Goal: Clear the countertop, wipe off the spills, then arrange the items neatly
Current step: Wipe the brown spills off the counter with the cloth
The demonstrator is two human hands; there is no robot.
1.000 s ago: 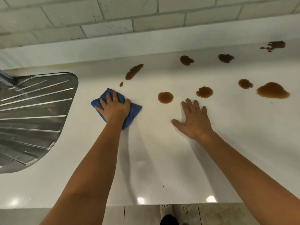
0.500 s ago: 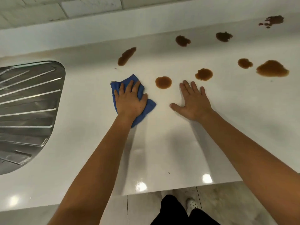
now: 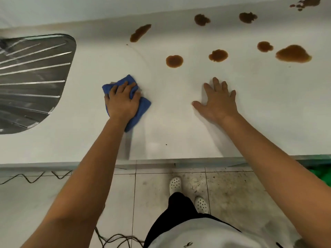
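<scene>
My left hand (image 3: 122, 102) presses a bunched blue cloth (image 3: 143, 106) onto the white countertop (image 3: 179, 126), its fingers curled into the fabric. My right hand (image 3: 217, 101) lies flat on the counter with fingers spread and holds nothing. Several brown spills sit beyond both hands: a long streak (image 3: 140, 32), a round blot (image 3: 174, 61), another blot (image 3: 218, 55) and a large puddle (image 3: 293, 54). More blots lie along the back edge. A faint curved wipe mark runs from the streak toward the cloth.
A steel sink drainboard (image 3: 32, 77) is set into the counter at the left. The counter's front edge (image 3: 197, 161) crosses the view below my hands. Below it are tiled floor, my feet in white shoes (image 3: 175, 185), a dark cable (image 3: 114, 238) and something green (image 3: 320, 174) at the right.
My left hand has drawn the cloth back toward me and leftward, away from the streak, and its fingers have curled into it. The camera tilted down. My right hand stayed put.
</scene>
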